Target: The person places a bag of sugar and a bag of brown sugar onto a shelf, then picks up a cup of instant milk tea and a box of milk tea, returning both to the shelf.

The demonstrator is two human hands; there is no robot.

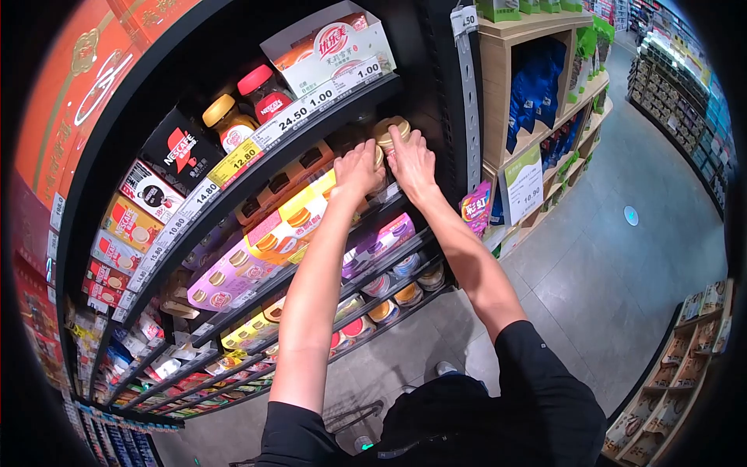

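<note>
Both of my arms reach to the right end of a shelf below the row with the coffee jars. My left hand point(359, 166) is closed around a gold-lidded jar point(380, 156), whose body is mostly hidden by my fingers. Just behind it stands another jar with a round gold lid point(391, 127). My right hand point(414, 162) grips this one from the right, its index finger lying over the lid. Yellow multipacks of cup drinks point(299, 214) sit on the shelf to the left of my hands.
Above are Nescafe boxes point(180, 148), a red-lidded jar point(264, 92) and a white display box point(333, 47) behind price labels. A metal upright point(469, 101) and wooden shelving point(498, 86) stand close on the right. A trolley point(354, 418) is below me.
</note>
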